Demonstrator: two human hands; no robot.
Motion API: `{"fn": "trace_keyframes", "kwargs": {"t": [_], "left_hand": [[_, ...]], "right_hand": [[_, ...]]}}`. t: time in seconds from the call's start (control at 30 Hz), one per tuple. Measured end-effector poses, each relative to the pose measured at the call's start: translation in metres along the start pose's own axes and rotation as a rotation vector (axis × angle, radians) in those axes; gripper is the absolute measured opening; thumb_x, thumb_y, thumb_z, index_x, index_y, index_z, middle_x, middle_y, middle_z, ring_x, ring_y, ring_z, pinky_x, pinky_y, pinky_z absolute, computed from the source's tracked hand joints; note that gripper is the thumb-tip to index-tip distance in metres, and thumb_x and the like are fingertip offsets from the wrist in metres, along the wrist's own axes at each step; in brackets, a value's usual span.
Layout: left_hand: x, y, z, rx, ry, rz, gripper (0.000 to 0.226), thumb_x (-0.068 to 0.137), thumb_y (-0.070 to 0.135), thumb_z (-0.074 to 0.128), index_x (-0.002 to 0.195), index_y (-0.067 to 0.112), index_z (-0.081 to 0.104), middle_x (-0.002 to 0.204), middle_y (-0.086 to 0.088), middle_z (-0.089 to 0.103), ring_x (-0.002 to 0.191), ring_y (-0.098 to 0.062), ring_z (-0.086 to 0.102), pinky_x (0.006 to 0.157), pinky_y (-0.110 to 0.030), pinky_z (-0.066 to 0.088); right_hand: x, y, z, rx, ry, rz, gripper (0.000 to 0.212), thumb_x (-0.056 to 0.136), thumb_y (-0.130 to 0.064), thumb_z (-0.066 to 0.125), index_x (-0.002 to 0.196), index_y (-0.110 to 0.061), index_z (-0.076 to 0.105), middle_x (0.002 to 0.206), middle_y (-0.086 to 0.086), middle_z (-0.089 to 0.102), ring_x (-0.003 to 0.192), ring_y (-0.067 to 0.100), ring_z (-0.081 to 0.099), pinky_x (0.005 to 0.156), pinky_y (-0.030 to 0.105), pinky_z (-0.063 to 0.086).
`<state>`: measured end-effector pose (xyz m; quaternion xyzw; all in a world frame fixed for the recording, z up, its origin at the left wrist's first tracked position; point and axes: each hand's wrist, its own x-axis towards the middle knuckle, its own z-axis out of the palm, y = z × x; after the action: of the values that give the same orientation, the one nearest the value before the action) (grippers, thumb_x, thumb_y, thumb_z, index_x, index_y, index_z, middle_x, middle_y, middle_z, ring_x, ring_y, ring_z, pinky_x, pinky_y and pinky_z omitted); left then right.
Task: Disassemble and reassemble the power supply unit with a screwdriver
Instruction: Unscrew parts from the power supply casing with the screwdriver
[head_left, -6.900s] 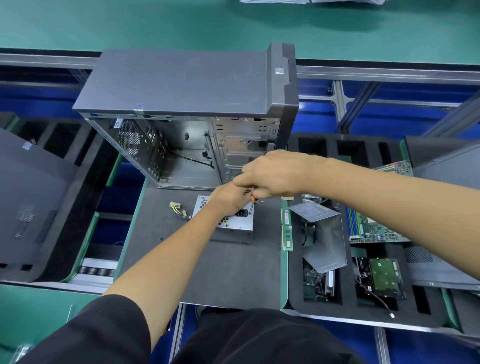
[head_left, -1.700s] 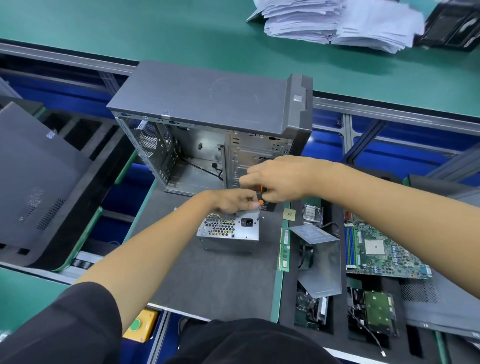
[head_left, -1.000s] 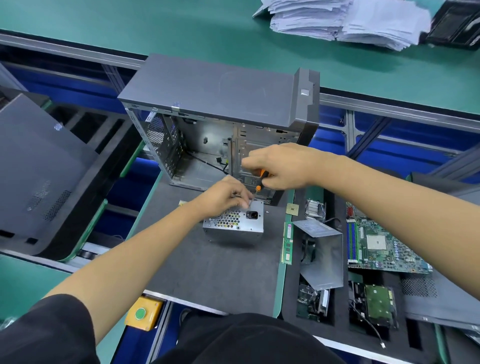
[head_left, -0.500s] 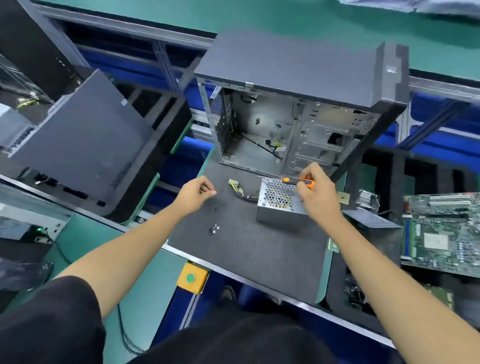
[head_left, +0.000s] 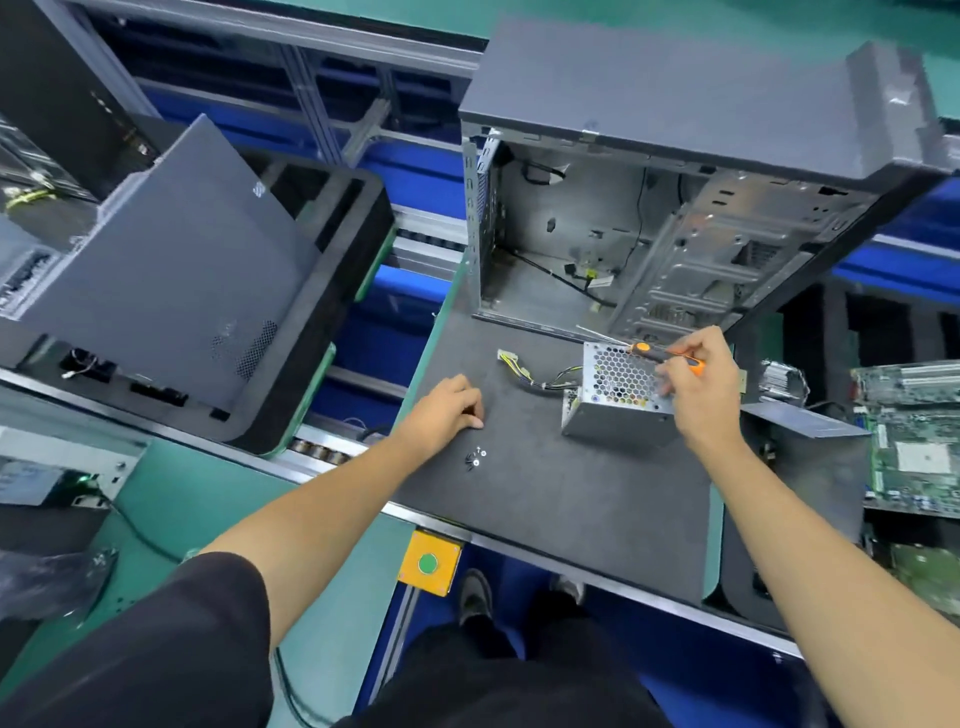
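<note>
The PSU (head_left: 618, 397) sits on the dark worktop (head_left: 561, 499) just in front of the open case (head_left: 675, 208), already out of its bay, honeycomb grille up. Its cable bundle (head_left: 535, 371) trails off to the left across the mat, clear of the hands.

The right hand (head_left: 693, 387) rests over the PSU's right edge with its fingers (head_left: 670, 371) curled round the orange handle of the screwdriver (head_left: 654, 352). The shaft lies nearly flat, pointing left and away over the grille towards the case's sill; the tool looks parked in the hand, not set on a screw head.

The left hand (head_left: 447, 410) is well apart from the PSU, knuckles up near the mat, fingers loosely bent. Whether it pinches anything under the fingertips cannot be told. Just beside it, towards the worktop's front, lies a small cluster of screws (head_left: 475, 459). Gathering them in one spot, away from the box and the edge, seems meant to keep them from rolling off or getting lost, so they are at hand for refitting.

Judging by the loose screws and the bare bay, the removal half looks done or nearly so; the cover of the PSU itself appears closed.
</note>
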<state>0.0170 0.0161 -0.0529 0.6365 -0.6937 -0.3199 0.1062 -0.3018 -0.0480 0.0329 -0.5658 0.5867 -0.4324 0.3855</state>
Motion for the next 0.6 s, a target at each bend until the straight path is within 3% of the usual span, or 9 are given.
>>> {"fn": "trace_keyframes", "kwargs": {"t": [0.13,0.27,0.33,0.47,0.6], "left_hand": [[0.005,-0.006,0.003,0.031,-0.026,0.043,0.011,0.094,0.016,0.068,0.100,0.008,0.066,0.108,-0.007,0.057,0.105,-0.022,0.055,0.094,-0.040,0.044],[0.012,0.003,0.009,0.093,-0.064,0.034,0.031,0.088,0.032,0.075,0.106,0.011,0.063,0.107,-0.005,0.060,0.106,-0.020,0.052,0.085,-0.027,0.037],[0.014,0.005,0.013,0.055,-0.093,0.047,0.036,0.087,0.034,0.076,0.111,0.012,0.060,0.102,-0.001,0.060,0.100,-0.019,0.052,0.085,-0.029,0.038],[0.004,-0.010,0.008,-0.183,-0.111,-0.003,0.044,0.081,0.021,0.085,0.115,0.021,0.056,0.096,0.003,0.059,0.085,-0.011,0.055,0.085,-0.026,0.047],[-0.008,-0.030,-0.002,-0.307,0.002,-0.017,0.042,0.080,0.010,0.085,0.109,0.026,0.059,0.097,-0.001,0.061,0.085,-0.012,0.057,0.079,-0.017,0.047]], "right_hand": [[0.001,-0.001,0.002,-0.040,-0.010,0.013,0.020,0.085,0.008,0.044,0.092,-0.010,0.048,0.073,0.011,0.057,0.055,0.015,0.054,0.051,0.029,0.046],[0.001,-0.001,0.004,-0.056,0.005,0.019,0.020,0.085,0.010,0.045,0.094,-0.007,0.049,0.075,0.017,0.059,0.053,0.014,0.054,0.050,0.027,0.046],[0.002,0.001,0.004,-0.059,0.019,0.025,0.019,0.085,0.010,0.044,0.095,-0.005,0.050,0.076,0.015,0.060,0.052,0.010,0.055,0.050,0.023,0.047],[0.003,0.003,0.004,-0.042,0.042,0.037,0.020,0.087,0.011,0.042,0.096,-0.004,0.050,0.074,0.010,0.060,0.055,0.006,0.059,0.051,0.021,0.048],[0.003,0.007,0.004,-0.035,0.044,0.027,0.019,0.085,0.006,0.043,0.095,-0.008,0.050,0.072,0.005,0.061,0.056,0.009,0.060,0.051,0.022,0.049]]}}
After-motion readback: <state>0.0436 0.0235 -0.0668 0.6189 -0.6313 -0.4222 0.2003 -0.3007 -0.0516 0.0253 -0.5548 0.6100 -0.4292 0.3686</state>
